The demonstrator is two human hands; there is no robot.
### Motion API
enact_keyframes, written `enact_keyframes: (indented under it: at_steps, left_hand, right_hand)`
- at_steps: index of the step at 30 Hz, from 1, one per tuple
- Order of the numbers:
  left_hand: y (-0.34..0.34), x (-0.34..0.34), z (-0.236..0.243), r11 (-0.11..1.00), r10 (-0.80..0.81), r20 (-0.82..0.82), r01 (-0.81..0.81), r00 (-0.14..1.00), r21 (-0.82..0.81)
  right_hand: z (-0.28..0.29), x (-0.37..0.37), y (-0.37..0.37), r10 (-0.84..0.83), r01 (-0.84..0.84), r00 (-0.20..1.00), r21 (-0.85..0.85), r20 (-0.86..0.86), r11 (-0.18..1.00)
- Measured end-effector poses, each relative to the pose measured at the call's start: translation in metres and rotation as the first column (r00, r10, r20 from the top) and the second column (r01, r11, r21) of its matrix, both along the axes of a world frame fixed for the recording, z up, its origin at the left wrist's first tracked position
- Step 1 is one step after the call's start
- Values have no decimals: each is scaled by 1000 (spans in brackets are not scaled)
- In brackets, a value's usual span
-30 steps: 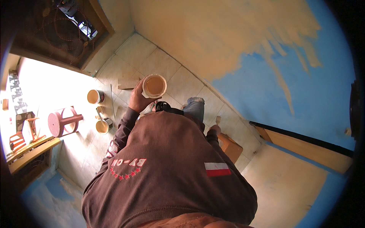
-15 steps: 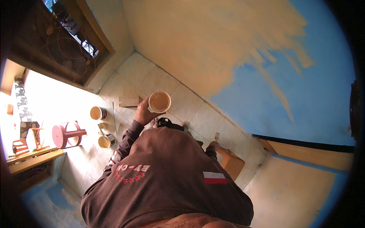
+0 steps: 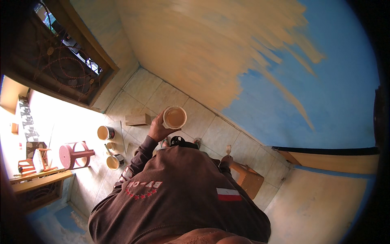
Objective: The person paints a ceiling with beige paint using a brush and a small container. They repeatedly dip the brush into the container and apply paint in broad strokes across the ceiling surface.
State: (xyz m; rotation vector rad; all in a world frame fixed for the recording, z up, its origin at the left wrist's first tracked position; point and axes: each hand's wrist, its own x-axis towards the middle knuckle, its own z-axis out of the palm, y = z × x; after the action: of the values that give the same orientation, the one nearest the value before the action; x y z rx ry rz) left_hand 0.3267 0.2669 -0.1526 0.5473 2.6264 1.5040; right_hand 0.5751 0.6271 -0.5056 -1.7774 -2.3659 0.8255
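The wall (image 3: 195, 53), tan over one part and blue over the rest, sits a little further left and higher in view than a second ago, with the tub and brush lower, which suggests the head tipped. The ragged tan edge looks the same, so no fresh stroke appears to have been added; the work seems paused between strokes.

The pale tile floor (image 3: 199, 124) runs from the person's feet to the wall's base, giving the widest room for stepping. A dark ledge edge (image 3: 325, 151) bounds it at the right. A brown box-like stool (image 3: 250, 182) stands just beside the right hand, limiting a backward swing. To the left, a pink stool (image 3: 75, 155) and two paint tins (image 3: 111, 133) crowd the tiles, near a wooden block (image 3: 137, 119).

The tub (image 3: 174, 127) is ahead of the body, above the floor, its tan paint (image 3: 175, 117) facing up. The left hand (image 3: 159, 129) grasps its side. The right hand (image 3: 226, 160), low and well apart from the wall, grips a small brush (image 3: 228, 149), bristles forward.
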Motion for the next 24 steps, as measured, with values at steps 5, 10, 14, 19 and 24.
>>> enact_keyframes:
  at_steps: [5,10,14,19,24]
  left_hand:
    - [7,0,11,999,31,24,-30,999,-30]
    - [12,-1,31,999,35,33,-34,999,-31]
    - [16,0,46,998,60,60,-59,996,-9]
    - [25,1,72,987,133,103,-141,986,75]
    - [30,-8,95,972,221,147,-230,964,48]
  right_hand:
    - [31,14,26,218,-241,951,86,221,967]
    - [68,15,31,294,-372,863,121,412,920]
    - [77,10,57,261,-292,940,121,220,949]
    - [97,-4,88,222,-239,965,121,137,963]
    - [153,-48,92,179,-179,982,4,64,984]
